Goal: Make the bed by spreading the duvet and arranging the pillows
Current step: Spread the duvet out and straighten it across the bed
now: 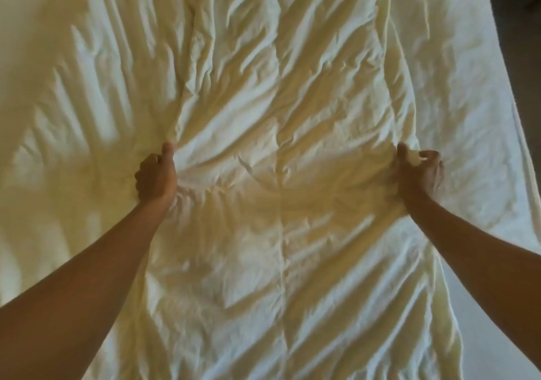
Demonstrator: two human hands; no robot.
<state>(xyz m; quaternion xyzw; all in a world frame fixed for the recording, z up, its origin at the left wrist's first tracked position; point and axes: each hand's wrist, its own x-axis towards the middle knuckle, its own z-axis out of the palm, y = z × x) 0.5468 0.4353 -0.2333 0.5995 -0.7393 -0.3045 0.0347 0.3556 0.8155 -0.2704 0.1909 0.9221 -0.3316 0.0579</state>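
— Where is the duvet?

— The cream duvet (278, 92) lies spread across the bed, heavily creased, with a seam running down its middle. Its right edge stops short of the bed's right edge, and a strip of white sheet (468, 92) shows there.

— And the hands?

— Both arms reach out over it. The left hand (156, 176) is closed into a fist on a bunch of duvet fabric, thumb pointing away from the person, with creases fanning out from the grip. The right hand (420, 171) pinches the duvet at its right edge, the fingers (430, 157) curled over a fold of cloth and the thumb on the near side of it.

— Are the hands close together?

— No, well apart, with the middle seam lying between them.

— Anything else in view?

— A dark patch beyond the bed's far right corner; I cannot tell what it is. The left part of the duvet is blurred.
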